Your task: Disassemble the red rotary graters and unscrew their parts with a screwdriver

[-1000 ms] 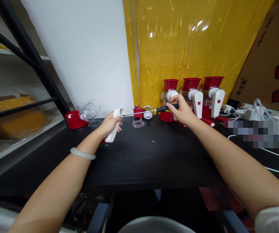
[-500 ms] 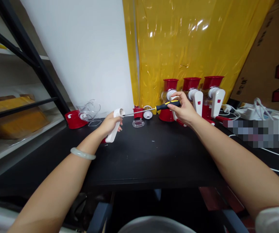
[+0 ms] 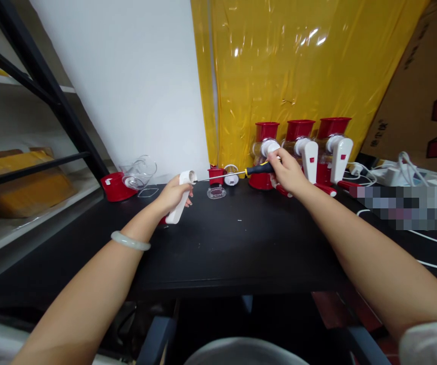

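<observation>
My left hand [image 3: 175, 193] is wrapped round a white crank handle [image 3: 177, 209], its round socket end upward and a bit of red showing at the lower end. My right hand [image 3: 285, 173] grips the black and yellow handle of a screwdriver [image 3: 258, 169]. The shaft runs left, and its tip is at the socket opening of the crank handle; how deep it sits I cannot tell. Behind them on the black table are a small red part [image 3: 215, 175], a round white-rimmed drum [image 3: 231, 175] and a clear plastic piece [image 3: 216, 192].
Three red and white rotary graters [image 3: 309, 147] stand along the yellow plastic sheet. A red base with a clear housing [image 3: 120, 186] is at the left, beside a black shelf frame [image 3: 51, 86]. White cables and plugs [image 3: 404, 175] lie at the right, before a cardboard box [image 3: 404, 96].
My right hand has shifted its grip on the screwdriver, with the fingers now closed round the handle's end. My left hand and the crank handle have barely moved.
</observation>
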`<state>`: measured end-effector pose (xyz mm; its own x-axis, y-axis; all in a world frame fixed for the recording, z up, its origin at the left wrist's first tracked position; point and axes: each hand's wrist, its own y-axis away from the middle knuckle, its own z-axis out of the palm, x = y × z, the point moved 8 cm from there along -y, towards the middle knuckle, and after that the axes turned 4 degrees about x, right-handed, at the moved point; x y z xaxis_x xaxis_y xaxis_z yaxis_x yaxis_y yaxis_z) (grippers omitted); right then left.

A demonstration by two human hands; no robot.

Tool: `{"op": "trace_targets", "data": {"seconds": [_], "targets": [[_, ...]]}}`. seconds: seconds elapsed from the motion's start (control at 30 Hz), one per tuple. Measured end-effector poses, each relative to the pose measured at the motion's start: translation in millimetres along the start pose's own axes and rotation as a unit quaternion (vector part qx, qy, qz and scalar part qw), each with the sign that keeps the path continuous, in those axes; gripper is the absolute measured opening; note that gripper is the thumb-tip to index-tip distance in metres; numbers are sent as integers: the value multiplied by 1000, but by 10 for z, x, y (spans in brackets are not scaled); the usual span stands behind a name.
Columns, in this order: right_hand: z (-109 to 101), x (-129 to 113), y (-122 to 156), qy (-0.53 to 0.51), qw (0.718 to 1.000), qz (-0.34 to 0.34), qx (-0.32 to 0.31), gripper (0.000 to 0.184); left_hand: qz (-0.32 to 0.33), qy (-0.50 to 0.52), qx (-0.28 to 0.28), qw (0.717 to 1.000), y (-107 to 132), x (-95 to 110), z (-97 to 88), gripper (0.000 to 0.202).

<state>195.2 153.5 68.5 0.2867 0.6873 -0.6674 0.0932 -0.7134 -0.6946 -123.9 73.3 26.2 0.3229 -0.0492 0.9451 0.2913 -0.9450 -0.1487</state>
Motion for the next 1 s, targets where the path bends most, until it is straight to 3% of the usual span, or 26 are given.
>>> {"op": "trace_targets", "data": {"seconds": [0.17, 0.3, 0.53, 0.87, 1.0], "targets": [[-36, -48, -13, 18, 999, -44, 22, 33, -2, 2, 9, 1000, -2, 15, -25, 31], [0, -57, -12, -25, 999, -34, -8, 25, 3, 6, 23, 1000, 13, 54, -45, 29], [58, -100, 6, -36, 994, -90, -44, 37, -6, 25, 47, 999, -3, 70, -117, 23], [4, -125, -17, -75, 992, -98, -6, 38, 16, -24, 17, 999, 8, 84, -58, 30], [20, -38, -27, -103, 993, -61, -2, 36, 17, -26, 14, 999, 22, 87, -48, 32]]}}
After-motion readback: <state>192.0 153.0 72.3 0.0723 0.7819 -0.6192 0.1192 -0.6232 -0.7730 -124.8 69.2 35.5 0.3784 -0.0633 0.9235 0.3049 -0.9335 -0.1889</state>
